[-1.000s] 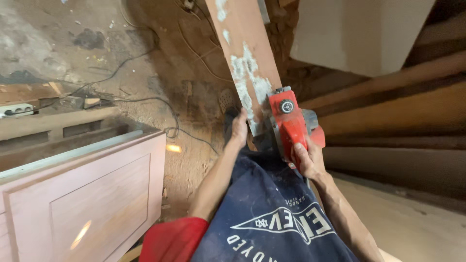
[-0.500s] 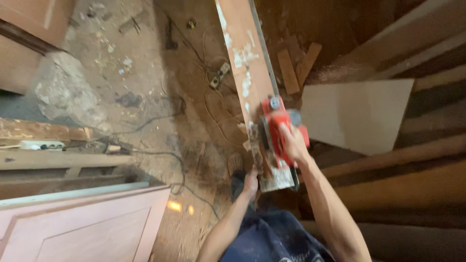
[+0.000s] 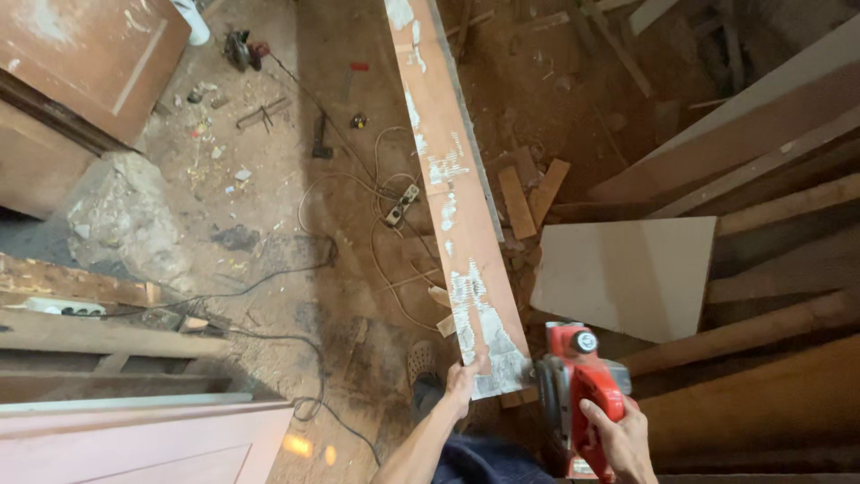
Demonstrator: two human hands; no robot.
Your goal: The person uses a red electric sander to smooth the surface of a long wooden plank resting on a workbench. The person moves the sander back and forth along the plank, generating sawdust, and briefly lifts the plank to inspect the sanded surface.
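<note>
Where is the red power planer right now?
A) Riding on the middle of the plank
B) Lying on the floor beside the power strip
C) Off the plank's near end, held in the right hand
C: the right hand grips the red power planer just past the near end of the plank, which the left hand holds.

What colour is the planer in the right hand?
Red, with dark parts; head view shows the planer in the right hand.
</note>
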